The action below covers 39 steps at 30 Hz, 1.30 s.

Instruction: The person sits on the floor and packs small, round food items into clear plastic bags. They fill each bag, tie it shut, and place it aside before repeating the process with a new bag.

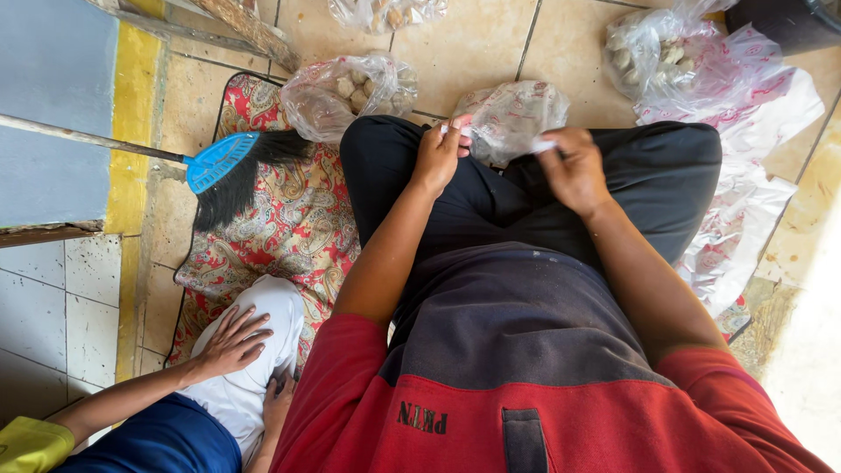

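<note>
Clear bag [508, 118] between both hands [574, 171]

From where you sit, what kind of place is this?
Probably the floor of a home or small food workshop: tiled floor, a patterned mat, a broom, and clear bags of small pale lumps. Both hands hold one bag.

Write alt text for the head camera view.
Seen from above, a seated person's left hand and right hand pinch a clear plastic bag on their lap. Similar filled bags lie on the tiled floor, beside a blue broom.
</note>
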{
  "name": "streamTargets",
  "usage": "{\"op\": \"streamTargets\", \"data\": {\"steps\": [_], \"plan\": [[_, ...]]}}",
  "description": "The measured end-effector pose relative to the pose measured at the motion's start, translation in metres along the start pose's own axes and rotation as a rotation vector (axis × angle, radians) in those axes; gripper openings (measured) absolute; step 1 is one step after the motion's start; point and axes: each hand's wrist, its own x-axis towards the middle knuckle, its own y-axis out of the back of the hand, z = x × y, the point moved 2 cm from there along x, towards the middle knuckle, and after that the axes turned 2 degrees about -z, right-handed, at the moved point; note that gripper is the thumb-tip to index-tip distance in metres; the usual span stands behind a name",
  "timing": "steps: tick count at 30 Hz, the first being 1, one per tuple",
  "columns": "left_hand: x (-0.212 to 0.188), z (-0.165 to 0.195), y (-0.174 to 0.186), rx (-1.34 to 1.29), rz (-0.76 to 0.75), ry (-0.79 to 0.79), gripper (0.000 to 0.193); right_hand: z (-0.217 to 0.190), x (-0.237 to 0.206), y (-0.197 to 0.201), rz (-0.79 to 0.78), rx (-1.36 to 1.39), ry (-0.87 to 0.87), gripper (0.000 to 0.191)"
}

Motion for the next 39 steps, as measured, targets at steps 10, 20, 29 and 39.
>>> {"op": "streamTargets", "data": {"steps": [10, 20, 29, 39], "plan": [[0.002, -0.012, -0.008, 0.237, -0.184, 0.014, 0.043, 0.034, -0.037, 0.025, 0.428, 0.907, -0.480, 0.024], [0.146, 0.070, -0.068, -0.496, -0.017, 0.026, 0.052, 0.054, 0.099, 0.071, 0.349, 0.924, -0.341, 0.006], [0.160, 0.041, 0.002, 0.024, -0.132, 0.127, 0.050, -0.025, 0.026, 0.012, -0.062, -0.022, -0.068, 0.034], [0.170, -0.030, 0.065, 1.155, -0.190, 0.490, 0.036, 0.081, 0.088, 0.002, -0.470, -0.550, -0.726, 0.050]]}}
